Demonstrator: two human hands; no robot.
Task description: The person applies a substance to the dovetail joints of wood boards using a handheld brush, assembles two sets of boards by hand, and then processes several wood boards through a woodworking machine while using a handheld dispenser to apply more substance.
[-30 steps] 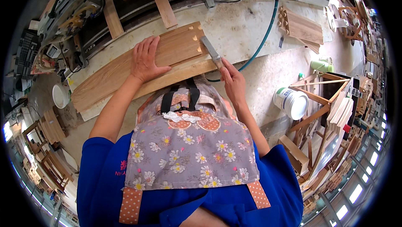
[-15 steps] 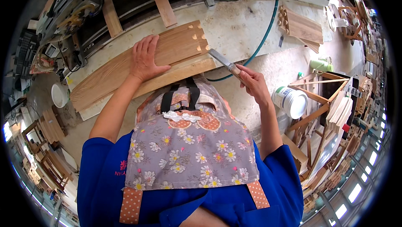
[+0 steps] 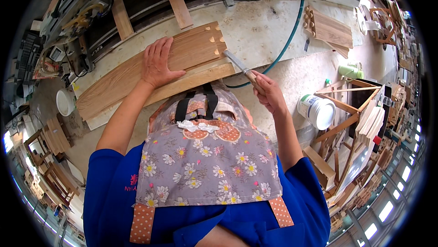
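"How are the hands gripping?"

"On my feed, the right hand [image 3: 270, 93] is wrapped around the handle of a flat-bladed tool [image 3: 236, 60]. The left hand [image 3: 157, 64] lies spread, thumb out sideways, on the wooden board [image 3: 194, 41], holding nothing between its fingers."

"Where's that board?"

"On the pale bench [image 3: 260, 21], in front of the apron [image 3: 210, 165], its notched end toward the blade."

"What can't you make out?"

"Whether the blade's tip touches that end. The right fist covers part of the handle, and I can't see the left palm."
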